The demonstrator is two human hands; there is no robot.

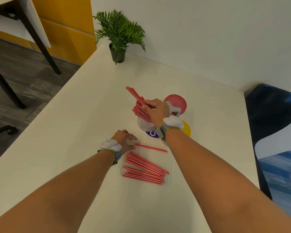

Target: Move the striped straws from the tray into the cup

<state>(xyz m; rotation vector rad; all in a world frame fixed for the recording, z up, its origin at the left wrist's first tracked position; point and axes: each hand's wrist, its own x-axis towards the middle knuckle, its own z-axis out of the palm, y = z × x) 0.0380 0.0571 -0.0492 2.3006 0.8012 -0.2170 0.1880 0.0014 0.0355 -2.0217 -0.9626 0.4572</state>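
Observation:
Several red-and-white striped straws (145, 167) lie in a clear tray (168, 165) on the cream table, one straw (150, 147) apart at the tray's far edge. Beyond it stands a clear cup (144, 126) with a bundle of straws (138, 105) leaning up and left out of it. My right hand (155, 111) is closed around that bundle just above the cup's rim. My left hand (124, 139) hovers at the tray's far left corner, fingers apart, holding nothing.
A potted fern (118, 35) stands at the table's far left corner. A pink disc (176, 102), a yellow disc (186, 128) and a blue disc (152, 133) lie around the cup. A dark blue chair (272, 118) is at the right; the table's left edge drops to grey floor.

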